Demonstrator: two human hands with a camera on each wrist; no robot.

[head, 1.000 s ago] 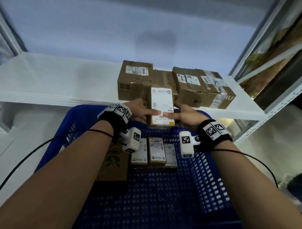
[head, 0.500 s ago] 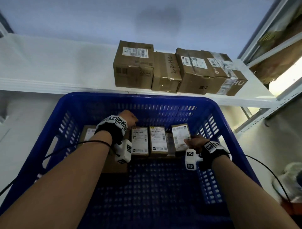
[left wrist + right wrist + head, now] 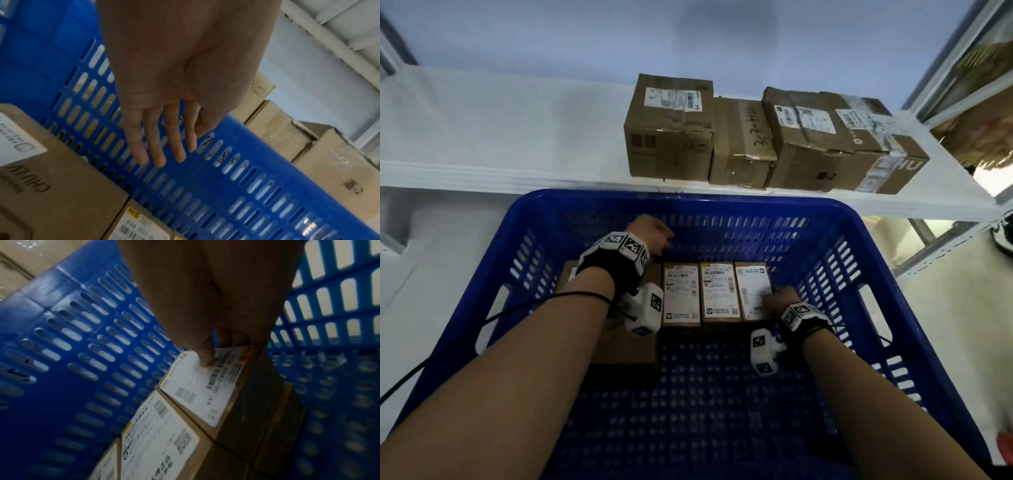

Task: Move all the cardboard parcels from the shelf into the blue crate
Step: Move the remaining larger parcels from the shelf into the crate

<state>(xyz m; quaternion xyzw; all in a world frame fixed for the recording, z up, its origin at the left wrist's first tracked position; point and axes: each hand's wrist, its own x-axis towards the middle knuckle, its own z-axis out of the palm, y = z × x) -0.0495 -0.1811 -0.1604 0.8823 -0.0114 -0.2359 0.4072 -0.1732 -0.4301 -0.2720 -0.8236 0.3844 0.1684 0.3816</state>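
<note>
The blue crate point(image 3: 688, 200) stands below the white shelf point(image 3: 500, 137). In it three small labelled parcels lie in a row. My right hand point(image 3: 779, 301) grips the rightmost small parcel point(image 3: 751, 289) at its near right corner. In the right wrist view the thumb point(image 3: 204, 360) presses its label point(image 3: 191, 386) and the fingers run down its side. My left hand point(image 3: 650, 233) hovers by the crate's far wall, its fingers point(image 3: 158, 146) straight and holding nothing. Several larger cardboard parcels point(image 3: 671, 137) sit on the shelf.
A bigger flat box point(image 3: 626, 346) lies in the crate's left part under my left forearm. The crate's near half shows bare blue floor point(image 3: 705, 411). Metal shelf uprights point(image 3: 941, 240) stand to the right. Cables run from both wrists.
The small parcel came off the shelf edge and down into the crate, landing beside the other two. My left hand let go of it and moved to the far wall.
</note>
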